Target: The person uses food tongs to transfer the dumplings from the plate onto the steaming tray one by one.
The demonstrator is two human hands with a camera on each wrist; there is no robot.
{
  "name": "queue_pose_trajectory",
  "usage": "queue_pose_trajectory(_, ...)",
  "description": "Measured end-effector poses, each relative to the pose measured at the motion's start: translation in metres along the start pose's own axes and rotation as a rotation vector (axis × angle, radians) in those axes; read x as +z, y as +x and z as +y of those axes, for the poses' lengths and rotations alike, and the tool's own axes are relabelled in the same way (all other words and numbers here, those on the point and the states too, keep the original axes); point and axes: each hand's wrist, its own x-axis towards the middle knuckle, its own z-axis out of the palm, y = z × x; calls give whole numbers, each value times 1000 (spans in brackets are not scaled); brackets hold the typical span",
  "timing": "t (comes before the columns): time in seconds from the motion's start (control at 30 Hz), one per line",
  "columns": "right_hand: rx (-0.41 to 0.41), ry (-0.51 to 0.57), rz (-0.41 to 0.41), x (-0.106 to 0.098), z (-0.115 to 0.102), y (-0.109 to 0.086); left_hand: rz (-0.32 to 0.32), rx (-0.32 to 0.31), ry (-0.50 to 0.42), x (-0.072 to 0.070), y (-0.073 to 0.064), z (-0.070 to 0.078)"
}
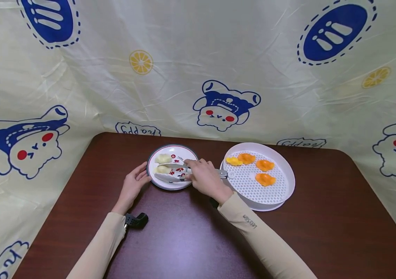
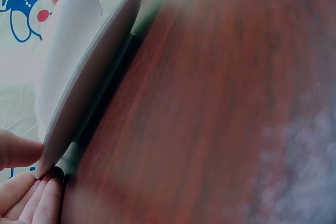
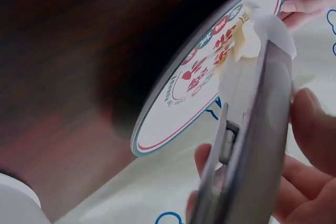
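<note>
My left hand (image 1: 131,188) pinches the left rim of a round white plate (image 1: 185,153), thumb above and fingers beneath, as the left wrist view shows. My right hand (image 1: 206,178) holds metal tongs (image 3: 270,124) with pale, broad tips. The tongs reach left over the plate, one arm on either side of a pale, dumpling-shaped piece (image 1: 163,169); whether they squeeze it I cannot tell. Behind it on the plate lies another pale dumpling-shaped piece (image 1: 163,158). Red printing marks the plate's face, and a dark line runs round its edge.
Right of the plate stands a round white tray with a holed floor (image 1: 243,190). Three orange dumpling-shaped pieces (image 1: 265,165) and one yellow piece (image 1: 233,161) lie in it. The dark wooden table (image 1: 177,240) meets a patterned cloth (image 1: 170,97) at its back edge.
</note>
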Motion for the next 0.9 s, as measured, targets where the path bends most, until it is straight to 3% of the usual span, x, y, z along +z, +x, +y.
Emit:
queue_pose_trajectory(0.37, 1, 45, 57, -7, 8, -5, -6, -5, -1, 0, -1, 2)
queue_pose_trajectory(0.9, 81, 142, 142, -45, 30, -32, -2, -7, -12, 2, -3, 2)
